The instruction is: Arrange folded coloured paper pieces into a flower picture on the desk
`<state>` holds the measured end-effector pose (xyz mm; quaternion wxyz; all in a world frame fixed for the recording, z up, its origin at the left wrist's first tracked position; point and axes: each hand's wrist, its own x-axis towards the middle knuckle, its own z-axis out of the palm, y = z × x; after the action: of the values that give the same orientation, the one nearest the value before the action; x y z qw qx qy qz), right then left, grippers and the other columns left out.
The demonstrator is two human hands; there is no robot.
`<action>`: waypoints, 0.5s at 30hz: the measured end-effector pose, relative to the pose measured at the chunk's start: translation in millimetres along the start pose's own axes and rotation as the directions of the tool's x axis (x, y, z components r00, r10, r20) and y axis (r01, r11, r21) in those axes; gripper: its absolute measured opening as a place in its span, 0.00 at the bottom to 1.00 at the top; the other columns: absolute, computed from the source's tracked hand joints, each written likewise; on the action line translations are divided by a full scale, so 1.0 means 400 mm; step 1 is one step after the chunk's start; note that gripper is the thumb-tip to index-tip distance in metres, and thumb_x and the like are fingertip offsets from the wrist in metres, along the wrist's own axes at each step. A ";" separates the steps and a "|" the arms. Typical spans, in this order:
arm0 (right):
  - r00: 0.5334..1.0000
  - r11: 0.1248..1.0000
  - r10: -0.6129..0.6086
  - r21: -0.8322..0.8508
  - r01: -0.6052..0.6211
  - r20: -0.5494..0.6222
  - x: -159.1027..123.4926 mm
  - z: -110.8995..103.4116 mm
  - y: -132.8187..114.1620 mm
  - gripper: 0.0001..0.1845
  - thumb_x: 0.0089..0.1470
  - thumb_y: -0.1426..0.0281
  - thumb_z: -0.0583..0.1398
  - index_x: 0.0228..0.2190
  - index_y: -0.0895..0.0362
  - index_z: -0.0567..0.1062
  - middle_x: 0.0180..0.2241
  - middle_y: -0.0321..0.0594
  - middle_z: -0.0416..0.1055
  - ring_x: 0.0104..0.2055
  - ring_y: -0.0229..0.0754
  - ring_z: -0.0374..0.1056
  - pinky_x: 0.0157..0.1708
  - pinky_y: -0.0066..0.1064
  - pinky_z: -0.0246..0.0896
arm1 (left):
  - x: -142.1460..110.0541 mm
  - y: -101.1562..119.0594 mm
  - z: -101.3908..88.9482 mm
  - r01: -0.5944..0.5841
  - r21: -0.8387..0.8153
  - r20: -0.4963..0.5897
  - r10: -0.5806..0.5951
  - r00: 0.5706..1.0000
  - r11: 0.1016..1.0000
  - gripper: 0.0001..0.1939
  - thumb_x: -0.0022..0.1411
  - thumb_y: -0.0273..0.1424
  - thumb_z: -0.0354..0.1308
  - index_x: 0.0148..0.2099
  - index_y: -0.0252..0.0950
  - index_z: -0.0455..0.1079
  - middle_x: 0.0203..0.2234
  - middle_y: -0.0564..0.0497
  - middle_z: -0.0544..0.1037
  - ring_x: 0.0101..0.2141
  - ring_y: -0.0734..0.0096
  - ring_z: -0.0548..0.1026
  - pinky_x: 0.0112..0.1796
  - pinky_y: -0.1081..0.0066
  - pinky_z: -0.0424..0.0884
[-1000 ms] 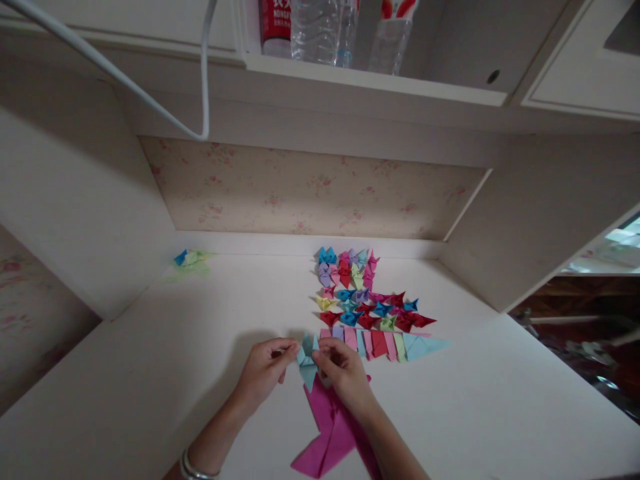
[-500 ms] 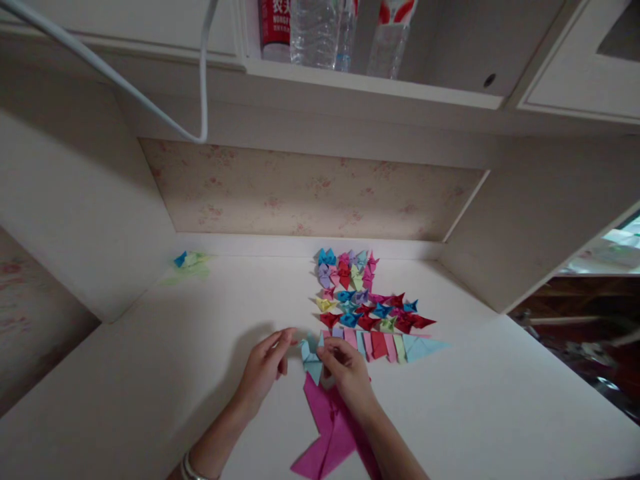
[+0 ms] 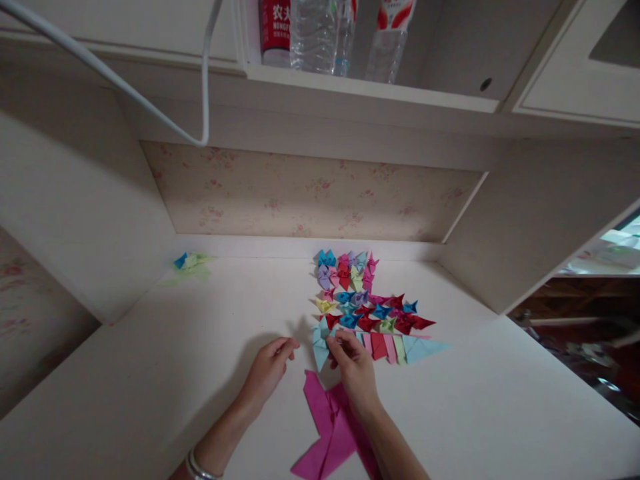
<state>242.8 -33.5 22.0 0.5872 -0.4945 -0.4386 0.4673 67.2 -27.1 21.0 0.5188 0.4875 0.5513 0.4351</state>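
My right hand (image 3: 353, 363) pinches a small folded light blue paper piece (image 3: 319, 341) and holds it at the left end of a row of folded paper strips (image 3: 380, 345) on the white desk (image 3: 490, 400). My left hand (image 3: 270, 367) rests just left of it with its fingers loosely curled and nothing in them. Behind the row lies a cluster of several small folded paper shapes (image 3: 357, 293) in blue, red, pink, yellow and purple. A stack of magenta paper sheets (image 3: 327, 433) lies under my right wrist.
A few blue and green folded pieces (image 3: 190, 261) sit at the desk's back left corner. A shelf above holds plastic bottles (image 3: 320, 33). A white cable (image 3: 150, 100) hangs down at the upper left. Desk side panels rise left and right.
My left hand let go of the light blue piece and drew back left. My right hand carried the piece up and right to the end of the strip row.
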 end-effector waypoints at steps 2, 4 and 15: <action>1.000 1.000 -0.002 0.005 0.002 -0.007 0.001 0.000 0.002 0.15 0.47 0.58 0.65 0.32 0.56 0.75 0.21 0.32 0.67 0.20 0.35 0.60 0.21 0.27 0.55 | 0.000 0.001 0.000 0.001 0.009 0.003 -0.001 1.000 1.000 0.20 0.55 0.46 0.54 0.33 0.32 0.72 0.21 0.56 0.66 0.16 0.82 0.56 0.17 0.78 0.50; 1.000 1.000 -0.009 0.015 0.009 -0.019 0.001 -0.001 0.004 0.15 0.48 0.58 0.65 0.33 0.56 0.75 0.22 0.33 0.67 0.20 0.35 0.60 0.21 0.27 0.55 | 0.001 0.003 -0.001 0.005 0.021 0.005 -0.005 1.000 1.000 0.19 0.55 0.45 0.54 0.33 0.33 0.72 0.20 0.57 0.66 0.16 0.82 0.56 0.17 0.78 0.49; 1.000 0.998 0.015 0.063 -0.014 -0.014 0.005 0.001 -0.002 0.14 0.47 0.58 0.65 0.30 0.55 0.76 0.25 0.34 0.68 0.23 0.36 0.60 0.22 0.27 0.56 | 0.012 -0.016 -0.002 -0.003 0.041 0.043 0.002 0.999 0.999 0.18 0.55 0.44 0.53 0.34 0.33 0.73 0.21 0.56 0.66 0.17 0.81 0.58 0.18 0.78 0.50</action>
<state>242.9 -31.7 22.9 0.6024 -0.4823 -0.4156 0.4815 65.8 -23.1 14.2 0.5201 0.5079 0.5480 0.4138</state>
